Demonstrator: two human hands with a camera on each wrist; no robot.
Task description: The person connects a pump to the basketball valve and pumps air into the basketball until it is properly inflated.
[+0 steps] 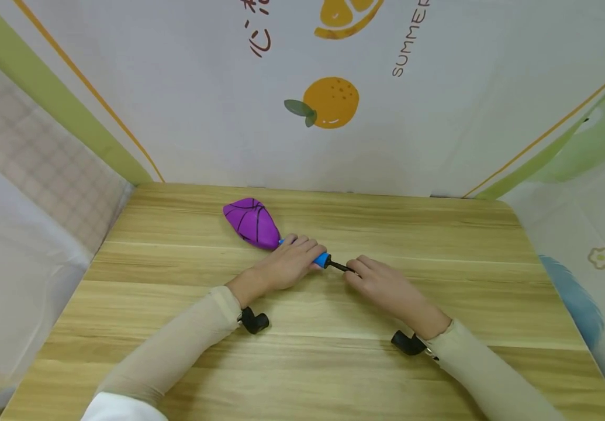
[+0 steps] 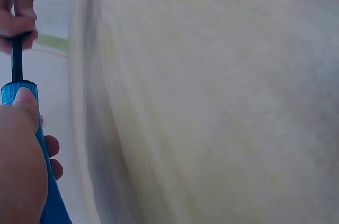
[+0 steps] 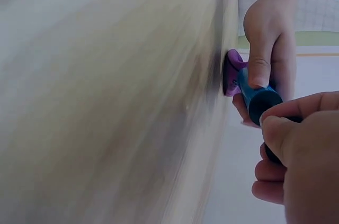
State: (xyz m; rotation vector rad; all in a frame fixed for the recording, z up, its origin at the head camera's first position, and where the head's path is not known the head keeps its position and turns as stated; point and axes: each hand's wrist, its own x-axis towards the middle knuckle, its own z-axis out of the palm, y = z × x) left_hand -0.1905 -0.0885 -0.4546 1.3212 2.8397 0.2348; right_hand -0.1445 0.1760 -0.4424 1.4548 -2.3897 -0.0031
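A purple, half-flat ball with black lines (image 1: 252,224) lies on the wooden table (image 1: 313,374), its tip at the nozzle of a blue hand pump (image 1: 324,260). My left hand (image 1: 288,264) wraps around the pump's barrel, the thumb lying along it near the ribbed end cap (image 2: 19,91) in the left wrist view. From that cap a black rod (image 1: 339,266) sticks out a short way. At the rod's far end, my right hand (image 1: 381,286) grips the black handle (image 3: 273,155), largely hidden by the fingers in the right wrist view.
Behind the table hangs a white cloth (image 1: 218,134) printed with oranges and lettering. A checked curtain (image 1: 44,146) borders the left side, and a flowered cloth (image 1: 586,234) the right. Black wrist mounts (image 1: 255,321) sit under both wrists.
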